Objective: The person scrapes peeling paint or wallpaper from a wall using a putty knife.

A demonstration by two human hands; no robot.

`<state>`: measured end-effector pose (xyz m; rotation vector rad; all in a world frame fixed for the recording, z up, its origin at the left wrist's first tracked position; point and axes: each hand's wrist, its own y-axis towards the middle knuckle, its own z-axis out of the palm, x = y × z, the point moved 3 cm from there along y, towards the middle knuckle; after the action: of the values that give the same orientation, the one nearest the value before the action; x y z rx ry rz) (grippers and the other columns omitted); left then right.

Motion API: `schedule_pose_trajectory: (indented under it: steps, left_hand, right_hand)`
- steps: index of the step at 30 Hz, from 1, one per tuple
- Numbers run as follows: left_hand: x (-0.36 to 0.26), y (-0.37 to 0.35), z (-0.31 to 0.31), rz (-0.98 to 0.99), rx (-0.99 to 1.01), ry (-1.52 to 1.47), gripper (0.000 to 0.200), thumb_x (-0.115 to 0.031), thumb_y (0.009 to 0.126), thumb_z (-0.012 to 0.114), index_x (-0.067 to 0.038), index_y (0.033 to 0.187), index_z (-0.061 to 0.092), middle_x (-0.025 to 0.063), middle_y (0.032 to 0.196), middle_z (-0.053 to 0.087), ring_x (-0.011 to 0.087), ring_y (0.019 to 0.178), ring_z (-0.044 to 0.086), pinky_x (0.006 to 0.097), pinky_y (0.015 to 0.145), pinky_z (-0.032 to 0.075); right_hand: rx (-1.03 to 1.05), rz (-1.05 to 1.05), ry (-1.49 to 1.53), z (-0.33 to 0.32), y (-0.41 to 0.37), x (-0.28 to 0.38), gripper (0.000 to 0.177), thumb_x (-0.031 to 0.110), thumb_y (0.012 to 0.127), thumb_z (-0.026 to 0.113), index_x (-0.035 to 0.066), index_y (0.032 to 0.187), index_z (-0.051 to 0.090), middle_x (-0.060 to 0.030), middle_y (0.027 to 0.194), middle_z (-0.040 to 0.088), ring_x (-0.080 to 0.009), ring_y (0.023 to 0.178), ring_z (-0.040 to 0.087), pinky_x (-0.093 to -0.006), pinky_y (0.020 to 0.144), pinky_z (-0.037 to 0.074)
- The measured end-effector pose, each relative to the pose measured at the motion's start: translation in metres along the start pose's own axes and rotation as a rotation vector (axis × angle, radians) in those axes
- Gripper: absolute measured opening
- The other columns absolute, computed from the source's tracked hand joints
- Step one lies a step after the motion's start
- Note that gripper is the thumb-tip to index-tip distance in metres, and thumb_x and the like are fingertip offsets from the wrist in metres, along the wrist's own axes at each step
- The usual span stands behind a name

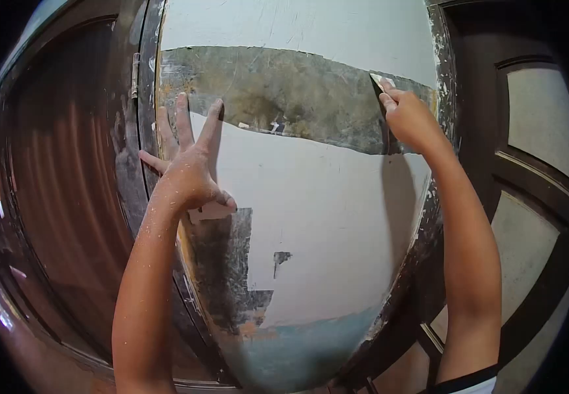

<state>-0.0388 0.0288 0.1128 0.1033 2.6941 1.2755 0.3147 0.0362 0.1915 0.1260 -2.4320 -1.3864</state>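
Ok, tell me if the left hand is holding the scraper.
No: the left hand lies open, fingers spread against the painted panel; the right hand grips the scraper.

White paint on panel (324,217), mottled grey-brown band (284,98) across upper centre, dark grey patch (225,262) at lower left, teal-blue streak (311,341) along bottom, pale scraper (381,81) at upper right, white flecks on left forearm (140,289), dark brown door (481,98) at right.

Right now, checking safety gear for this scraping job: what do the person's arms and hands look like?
The left hand and right hand are bare: no gloves, rings or watch. Arms are uncovered past the elbows. Pale flecks speckle the left forearm. A white garment edge with dark trim shows at bottom right.
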Motion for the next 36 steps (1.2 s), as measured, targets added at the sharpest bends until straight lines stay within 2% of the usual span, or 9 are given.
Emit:
schedule_pose_trajectory:
  steps: [12,18,20,21,22,24,28,32,36]
  left_hand:
    - [0.002,0.001,0.003,0.009,-0.027,0.045,0.182,-0.041,0.009,0.101,-0.045,0.167,0.011,0.0130,0.176,-0.018,0.0495,0.158,-0.015,0.0899,0.107,0.004]
    - [0.002,0.000,0.004,0.019,-0.018,0.035,0.179,-0.038,0.013,0.102,-0.047,0.167,0.011,0.0120,0.176,-0.017,0.0475,0.159,-0.016,0.0895,0.108,0.003]
    - [0.002,-0.001,0.004,0.030,-0.052,0.022,0.179,-0.038,0.013,0.103,-0.047,0.167,0.011,0.0118,0.176,-0.017,0.0470,0.159,-0.016,0.0895,0.108,0.003]
    - [0.001,-0.002,0.002,0.023,-0.047,0.015,0.179,-0.037,0.014,0.103,-0.046,0.167,0.011,0.0120,0.176,-0.016,0.0472,0.159,-0.016,0.0891,0.108,0.003]
    - [0.000,-0.001,0.001,0.022,-0.049,0.016,0.179,-0.037,0.014,0.103,-0.046,0.167,0.011,0.0120,0.176,-0.016,0.0472,0.159,-0.016,0.0891,0.108,0.003]
    - [0.001,0.000,0.001,0.008,-0.021,0.015,0.178,-0.036,0.015,0.103,-0.046,0.167,0.012,0.0120,0.176,-0.017,0.0474,0.159,-0.016,0.0886,0.109,0.004]
    - [0.002,-0.002,0.002,0.029,-0.038,0.024,0.176,-0.035,0.016,0.103,-0.046,0.167,0.012,0.0116,0.176,-0.016,0.0483,0.159,-0.015,0.0884,0.109,0.003]
    - [0.002,0.001,0.003,0.019,-0.023,0.024,0.181,-0.039,0.010,0.102,-0.046,0.167,0.012,0.0120,0.176,-0.017,0.0491,0.159,-0.014,0.0890,0.108,0.003]
    - [0.004,0.000,0.004,0.042,-0.043,0.006,0.183,-0.041,0.008,0.101,-0.047,0.167,0.011,0.0120,0.176,-0.018,0.0495,0.159,-0.014,0.0894,0.108,0.004]
  right_hand:
    - [0.110,0.196,0.127,-0.009,-0.005,0.020,0.042,0.032,0.107,0.050,0.007,0.135,0.068,-0.0250,0.132,0.068,-0.0430,0.119,0.067,-0.0463,0.100,0.052]
    - [0.021,-0.012,0.013,0.011,0.007,0.004,0.042,0.028,0.107,0.048,0.007,0.139,0.065,-0.0140,0.148,0.061,-0.0443,0.127,0.061,-0.0477,0.111,0.046]
    - [0.017,0.021,-0.046,0.000,-0.006,0.023,0.046,0.029,0.109,0.048,0.004,0.146,0.058,-0.0191,0.123,0.074,-0.0334,0.097,0.073,-0.0413,0.091,0.053]
    - [0.085,0.052,-0.069,-0.003,-0.007,0.027,0.048,0.030,0.109,0.049,0.007,0.150,0.055,-0.0248,0.103,0.075,-0.0329,0.089,0.072,-0.0418,0.088,0.054]
    - [0.084,0.051,-0.068,0.000,-0.005,0.023,0.048,0.030,0.109,0.049,0.007,0.150,0.055,-0.0248,0.103,0.075,-0.0329,0.089,0.072,-0.0418,0.088,0.054]
    - [-0.013,-0.044,0.022,0.003,-0.002,0.024,0.044,0.028,0.107,0.048,0.005,0.140,0.064,-0.0095,0.154,0.055,-0.0435,0.131,0.059,-0.0459,0.112,0.045]
    - [0.115,0.093,-0.045,0.000,0.001,0.023,0.043,0.030,0.106,0.049,0.005,0.137,0.066,-0.0086,0.154,0.055,-0.0426,0.129,0.060,-0.0451,0.111,0.046]
    - [-0.023,0.037,0.066,-0.003,-0.009,0.032,0.039,0.029,0.107,0.048,0.005,0.125,0.072,-0.0250,0.132,0.067,-0.0447,0.119,0.065,-0.0479,0.105,0.049]
    - [0.104,0.067,-0.090,0.000,0.000,0.027,0.041,0.029,0.107,0.047,0.001,0.126,0.070,-0.0099,0.154,0.055,-0.0423,0.126,0.062,-0.0461,0.107,0.048]
